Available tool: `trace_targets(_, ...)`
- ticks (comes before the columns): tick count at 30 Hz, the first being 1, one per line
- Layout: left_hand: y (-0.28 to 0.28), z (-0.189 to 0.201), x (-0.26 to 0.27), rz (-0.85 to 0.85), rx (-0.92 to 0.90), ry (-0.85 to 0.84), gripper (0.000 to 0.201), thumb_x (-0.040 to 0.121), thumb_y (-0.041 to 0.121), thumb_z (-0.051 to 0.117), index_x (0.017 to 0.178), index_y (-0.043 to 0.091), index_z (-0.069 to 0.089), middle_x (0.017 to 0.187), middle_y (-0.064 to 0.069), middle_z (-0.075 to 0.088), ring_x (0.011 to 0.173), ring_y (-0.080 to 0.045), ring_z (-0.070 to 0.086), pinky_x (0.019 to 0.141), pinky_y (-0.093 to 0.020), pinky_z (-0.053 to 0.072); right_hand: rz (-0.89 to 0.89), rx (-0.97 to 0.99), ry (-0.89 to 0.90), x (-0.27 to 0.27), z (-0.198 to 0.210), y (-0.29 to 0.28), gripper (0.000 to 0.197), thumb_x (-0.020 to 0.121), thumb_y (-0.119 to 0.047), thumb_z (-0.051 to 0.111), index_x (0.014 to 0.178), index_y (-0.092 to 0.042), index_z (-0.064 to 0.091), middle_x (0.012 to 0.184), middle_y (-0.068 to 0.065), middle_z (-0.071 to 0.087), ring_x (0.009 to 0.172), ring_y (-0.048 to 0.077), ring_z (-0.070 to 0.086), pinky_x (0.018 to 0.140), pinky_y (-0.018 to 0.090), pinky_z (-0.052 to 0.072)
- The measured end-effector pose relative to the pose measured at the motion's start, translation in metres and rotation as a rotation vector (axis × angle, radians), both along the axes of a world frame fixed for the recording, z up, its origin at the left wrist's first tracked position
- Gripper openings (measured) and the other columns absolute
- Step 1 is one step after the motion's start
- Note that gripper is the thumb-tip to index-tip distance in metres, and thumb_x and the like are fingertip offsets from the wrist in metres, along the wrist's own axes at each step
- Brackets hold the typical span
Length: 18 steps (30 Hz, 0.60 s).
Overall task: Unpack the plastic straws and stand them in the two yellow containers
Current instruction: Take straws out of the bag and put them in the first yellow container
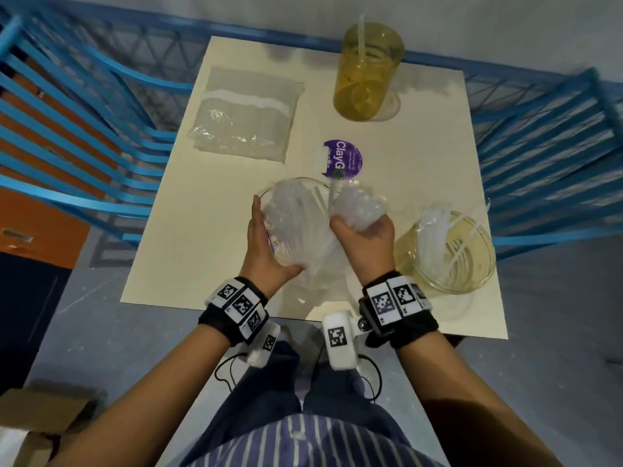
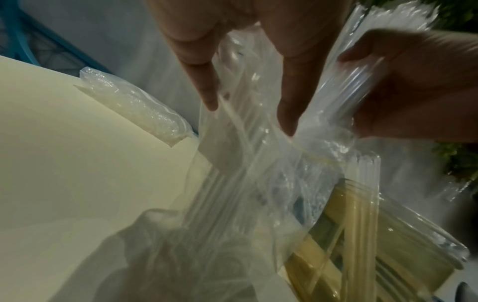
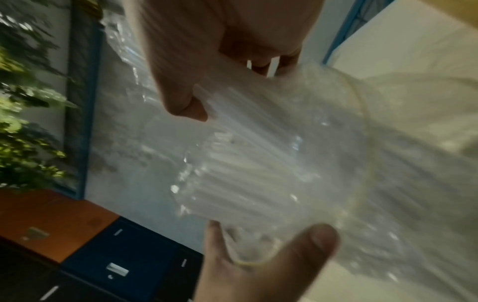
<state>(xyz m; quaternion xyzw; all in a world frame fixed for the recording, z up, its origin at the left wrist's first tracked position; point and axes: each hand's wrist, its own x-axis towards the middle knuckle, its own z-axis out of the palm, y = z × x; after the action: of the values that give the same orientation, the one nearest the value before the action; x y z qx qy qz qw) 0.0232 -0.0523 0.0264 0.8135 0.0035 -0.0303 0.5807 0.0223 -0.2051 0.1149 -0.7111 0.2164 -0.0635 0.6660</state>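
- right hand (image 1: 365,230) clenched round a bunched clear bundle of straws (image 1: 359,205), likely to draw them free of their wrap
- left hand (image 1: 266,237) cupped, fingers curled round the side of an open clear bag (image 1: 296,217) of straws, seemingly steadying it over the table (image 1: 188,230)
- two yellow containers: near container (image 1: 445,254) just right of the hands, holding many loose straws; far container (image 1: 369,72) at the table's back with one straw
- one sealed packet (image 1: 246,116) lying flat, far left, unopened
- one purple lid (image 1: 342,160) between packet and hands
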Motion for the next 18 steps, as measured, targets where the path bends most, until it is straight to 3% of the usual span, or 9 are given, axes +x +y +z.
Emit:
trace_targets(2,-0.005,0.003,-0.001,-0.003,-0.01,0.0,0.136,0.052,0.007,0.089,0.147,0.01,-0.008,0.135,0.014,0.011,0.125,0.007,0.017,0.088,0.012,0.015,-0.018,0.017,-0.014,0.0,0.015,-0.007,0.027,0.073,-0.004,0.07,0.099,-0.001,0.064,0.09,0.009,0.072,0.083,0.018,0.069,0.075,0.028,0.056)
trace_targets(5,-0.012,0.001,-0.004,-0.002,0.0,-0.013,0.135,0.053,0.01,0.089,0.147,0.009,-0.008,0.137,0.011,0.011,0.128,0.006,0.015,0.091,0.01,0.016,0.028,0.027,-0.11,-0.002,0.043,-0.023,0.014,0.075,-0.004,0.066,0.079,-0.017,0.071,0.068,-0.014,0.071,0.074,0.002,0.067,0.071,0.017,0.051)
trace_targets(7,-0.017,-0.001,-0.005,0.024,0.002,-0.016,0.136,0.053,0.011,0.09,0.148,0.012,-0.008,0.142,0.009,0.012,0.131,0.004,0.018,0.101,0.0,0.022,0.02,0.061,-0.177,-0.003,0.059,-0.037,0.014,0.071,-0.011,0.066,0.083,-0.011,0.072,0.074,-0.011,0.073,0.076,-0.001,0.067,0.074,0.015,0.051)
trace_targets(8,-0.02,-0.001,-0.006,0.034,0.008,-0.014,0.137,0.052,0.012,0.091,0.148,0.013,-0.007,0.146,0.006,0.015,0.133,0.0,0.021,0.106,-0.012,0.026,0.004,0.083,-0.214,-0.004,0.065,-0.045,0.024,0.068,-0.017,0.066,0.089,-0.006,0.071,0.084,-0.002,0.074,0.082,0.004,0.068,0.078,0.019,0.053)
trace_targets(10,-0.025,0.0,-0.007,0.057,0.022,-0.014,0.137,0.05,0.011,0.091,0.148,0.014,-0.005,0.15,-0.005,0.019,0.134,-0.006,0.026,0.109,-0.031,0.033,-0.046,0.14,-0.276,-0.007,0.078,-0.061,0.03,0.063,-0.023,0.068,0.091,-0.011,0.069,0.096,0.017,0.071,0.094,0.025,0.069,0.088,0.038,0.055)
trace_targets(11,-0.028,-0.001,-0.008,0.073,0.031,-0.019,0.137,0.05,0.01,0.091,0.148,0.014,-0.004,0.15,-0.006,0.02,0.132,-0.006,0.028,0.109,-0.036,0.036,-0.061,0.178,-0.31,-0.009,0.082,-0.072,0.021,0.063,-0.021,0.068,0.084,-0.017,0.07,0.091,0.015,0.071,0.092,0.033,0.068,0.089,0.047,0.054)
trace_targets(13,-0.032,-0.003,-0.01,0.109,0.055,-0.025,0.136,0.05,0.009,0.09,0.148,0.016,-0.003,0.147,-0.002,0.022,0.127,-0.002,0.031,0.108,-0.042,0.038,-0.057,0.254,-0.369,-0.013,0.091,-0.092,0.013,0.069,-0.007,0.065,0.07,-0.02,0.069,0.072,0.003,0.07,0.076,0.03,0.069,0.085,0.052,0.054)
trace_targets(15,-0.036,-0.005,-0.014,0.138,0.081,-0.02,0.135,0.051,0.008,0.089,0.148,0.016,-0.003,0.147,-0.004,0.022,0.123,0.002,0.029,0.109,-0.042,0.036,-0.058,0.283,-0.412,-0.018,0.097,-0.115,0.017,0.074,-0.002,0.058,0.072,-0.017,0.064,0.064,-0.001,0.068,0.065,0.025,0.068,0.079,0.051,0.055)
trace_targets(18,-0.038,-0.007,-0.017,0.157,0.091,-0.02,0.133,0.051,0.009,0.089,0.149,0.017,-0.001,0.15,-0.004,0.02,0.124,0.006,0.028,0.111,-0.042,0.035,-0.066,0.215,-0.435,-0.029,0.103,-0.152,0.011,0.076,-0.002,0.056,0.081,-0.01,0.059,0.066,-0.002,0.066,0.062,0.022,0.068,0.072,0.044,0.057)
